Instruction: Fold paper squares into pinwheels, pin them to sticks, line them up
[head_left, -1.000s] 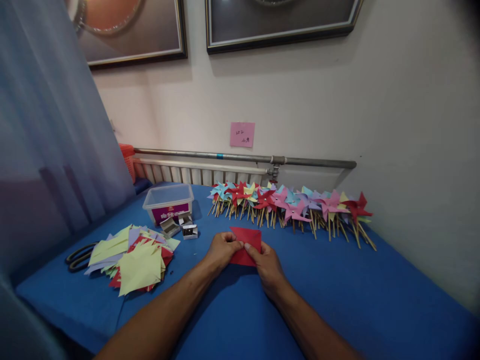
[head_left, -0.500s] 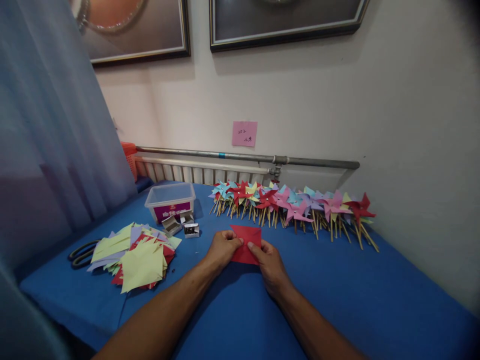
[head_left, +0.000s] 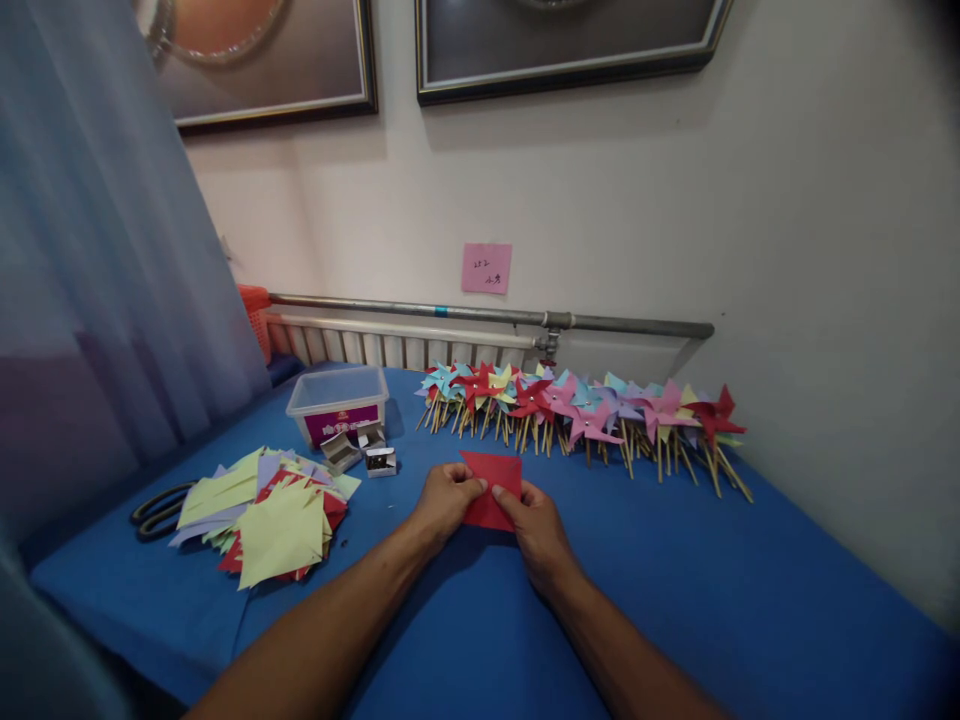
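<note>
Red paper square [head_left: 495,482] sits mid-table on the blue cloth [head_left: 675,580], pinched at its near edge by both hands: left hand [head_left: 444,503] grips the left side, right hand [head_left: 538,528] the right, thumbs on top. Behind it, a row of pinwheels [head_left: 585,412] along the wall; to the left, a pile of cut paper [head_left: 270,510], scissors [head_left: 156,510], a plastic tub [head_left: 339,403] w/ small boxes [head_left: 360,450] beside it.
</note>
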